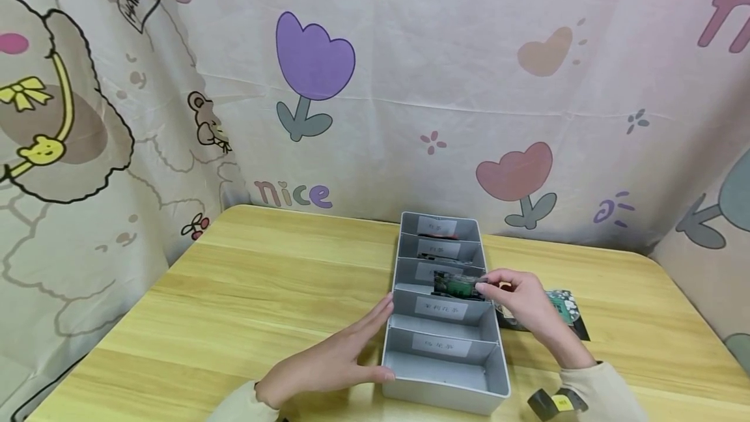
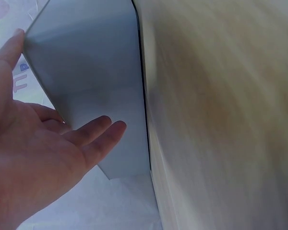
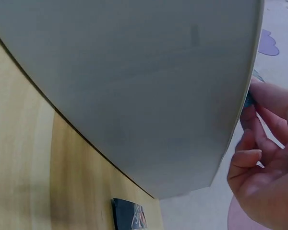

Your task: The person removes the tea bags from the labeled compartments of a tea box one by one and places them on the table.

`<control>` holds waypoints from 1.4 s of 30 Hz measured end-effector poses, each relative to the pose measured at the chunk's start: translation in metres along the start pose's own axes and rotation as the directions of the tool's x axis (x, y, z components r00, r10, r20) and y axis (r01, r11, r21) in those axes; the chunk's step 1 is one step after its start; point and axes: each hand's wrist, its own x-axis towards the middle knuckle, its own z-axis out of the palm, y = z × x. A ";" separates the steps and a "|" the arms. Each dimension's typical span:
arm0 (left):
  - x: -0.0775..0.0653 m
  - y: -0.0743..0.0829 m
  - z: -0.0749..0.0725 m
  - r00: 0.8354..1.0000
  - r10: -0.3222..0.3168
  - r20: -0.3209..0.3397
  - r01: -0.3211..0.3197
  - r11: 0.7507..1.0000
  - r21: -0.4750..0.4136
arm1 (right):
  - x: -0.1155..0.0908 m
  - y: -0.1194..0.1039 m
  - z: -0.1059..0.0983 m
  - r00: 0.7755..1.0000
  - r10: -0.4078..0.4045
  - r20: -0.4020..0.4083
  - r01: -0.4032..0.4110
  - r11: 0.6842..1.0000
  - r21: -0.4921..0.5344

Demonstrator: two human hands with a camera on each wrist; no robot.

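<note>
A long grey divided box (image 1: 448,400) with paper labels on its dividers stands on the table. My right hand (image 1: 518,295) is over its right rim and pinches a dark tea packet (image 1: 457,286) with a green middle between thumb and fingers. That packet is partly inside the middle compartment; in the right wrist view only a small teal bit of it shows by the fingertips. My left hand (image 1: 334,360) rests against the box's left side with fingers extended. From the left wrist view, the left fingers (image 2: 98,136) spread along the grey wall.
More dark packets (image 1: 565,308) with green and floral print lie on the table right of the box. The two farthest compartments hold packets, one with a red edge (image 1: 439,236). A patterned curtain (image 1: 375,83) hangs behind the wooden table (image 1: 263,279).
</note>
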 end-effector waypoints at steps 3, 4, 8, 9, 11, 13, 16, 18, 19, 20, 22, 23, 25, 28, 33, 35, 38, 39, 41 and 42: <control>0.000 0.000 0.000 1.000 0.001 0.000 -0.001 1.000 0.001 | -0.001 -0.001 0.001 0.998 -0.013 -0.054 0.013 1.000 0.004; 0.000 0.000 0.000 1.000 0.001 0.000 -0.001 1.000 0.001 | -0.002 -0.001 0.001 0.997 -0.018 -0.070 0.019 1.000 0.005; 0.000 0.000 0.000 1.000 -0.002 -0.002 0.002 1.000 0.005 | -0.002 -0.004 -0.001 0.990 -0.043 -0.134 0.047 0.999 0.025; 0.000 0.000 0.000 1.000 -0.002 -0.003 0.003 1.000 0.006 | -0.003 -0.005 -0.002 0.987 -0.053 -0.150 0.058 0.998 0.026; -0.001 0.000 0.000 1.000 -0.004 -0.005 0.004 1.000 0.009 | -0.003 -0.007 -0.005 0.980 -0.071 -0.184 0.078 0.997 0.029; -0.001 0.001 -0.001 1.000 -0.005 -0.007 0.005 1.000 0.011 | -0.004 -0.009 -0.007 0.972 -0.087 -0.216 0.097 0.995 0.033; -0.001 0.001 -0.001 1.000 -0.007 -0.007 0.007 1.000 0.010 | -0.006 -0.012 -0.010 0.966 -0.086 -0.242 0.107 0.991 0.075; -0.002 0.001 -0.001 1.000 -0.008 -0.006 0.008 1.000 0.006 | -0.006 -0.014 -0.012 0.964 -0.079 -0.252 0.110 0.988 0.110; -0.002 0.001 -0.001 1.000 -0.009 -0.005 0.009 1.000 0.004 | -0.006 -0.015 -0.012 0.964 -0.075 -0.257 0.110 0.986 0.125; -0.002 0.001 -0.001 1.000 -0.009 -0.005 0.009 1.000 0.003 | -0.006 -0.015 -0.013 0.964 -0.071 -0.257 0.110 0.983 0.144; -0.002 0.001 -0.001 1.000 -0.010 -0.005 0.010 1.000 0.001 | -0.007 -0.015 -0.015 0.963 -0.068 -0.262 0.112 0.981 0.160; -0.002 0.001 -0.001 1.000 -0.009 -0.005 0.009 1.000 0.001 | -0.007 -0.015 -0.016 0.963 -0.065 -0.261 0.112 0.980 0.167; -0.002 0.001 -0.001 1.000 -0.007 -0.006 0.007 1.000 0.004 | -0.007 -0.013 -0.019 0.965 -0.058 -0.255 0.108 0.976 0.187; -0.001 0.000 -0.001 1.000 0.000 -0.009 0.000 1.000 0.013 | -0.007 -0.011 -0.026 0.970 -0.051 -0.238 0.108 0.967 0.232; -0.002 0.000 -0.001 1.000 -0.003 -0.009 0.003 1.000 0.017 | -0.009 -0.006 -0.042 0.979 -0.050 -0.198 0.120 0.926 0.358; -0.002 0.000 -0.001 1.000 -0.007 -0.007 0.007 1.000 0.014 | -0.009 -0.002 -0.050 0.984 -0.030 -0.177 0.100 0.911 0.400; -0.002 0.001 -0.001 1.000 -0.010 -0.008 0.010 1.000 0.012 | -0.007 0.006 -0.063 0.989 0.009 -0.145 0.059 0.889 0.453; -0.002 0.000 -0.001 1.000 -0.010 -0.008 0.010 1.000 0.014 | -0.006 0.010 -0.068 0.991 0.025 -0.132 0.038 0.888 0.458; -0.002 0.000 -0.001 1.000 -0.008 -0.010 0.008 1.000 0.017 | -0.005 0.019 -0.080 0.993 0.059 -0.106 -0.001 0.879 0.476; -0.002 0.000 -0.001 1.000 -0.008 -0.009 0.008 1.000 0.016 | -0.004 0.024 -0.085 0.993 0.073 -0.096 -0.017 0.874 0.485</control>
